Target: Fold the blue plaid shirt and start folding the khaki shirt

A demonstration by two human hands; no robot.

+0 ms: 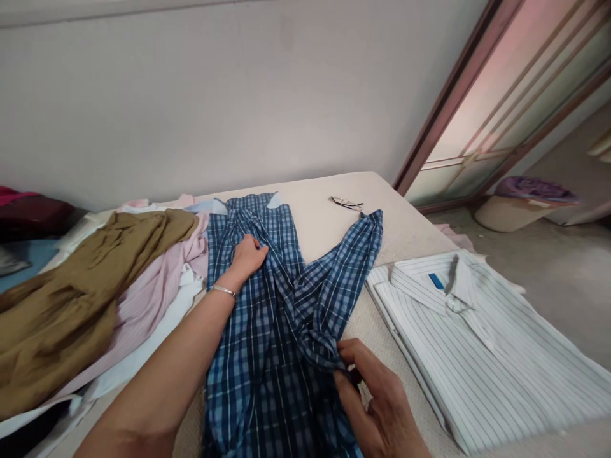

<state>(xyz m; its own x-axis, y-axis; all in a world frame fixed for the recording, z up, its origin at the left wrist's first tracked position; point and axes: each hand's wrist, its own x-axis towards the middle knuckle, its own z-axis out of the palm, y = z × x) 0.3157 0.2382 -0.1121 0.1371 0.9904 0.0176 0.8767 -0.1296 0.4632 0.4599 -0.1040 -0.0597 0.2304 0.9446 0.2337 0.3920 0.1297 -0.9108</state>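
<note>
Cream textured bed (329, 210): a blue plaid shirt (267, 331) was spread flat, pressed by the open left hand (248, 254); its bunched sleeve was pinched by the right hand (377, 407).

Matt woven blue plaid shirt (267, 331), creased cloth; at 3 o'clock, smooth crisp white striped shirt (477, 343); at 9 o'clock, soft olive cloth (81, 292); coarse beige bed cover (410, 235); polished metal bangle (223, 291).
</note>
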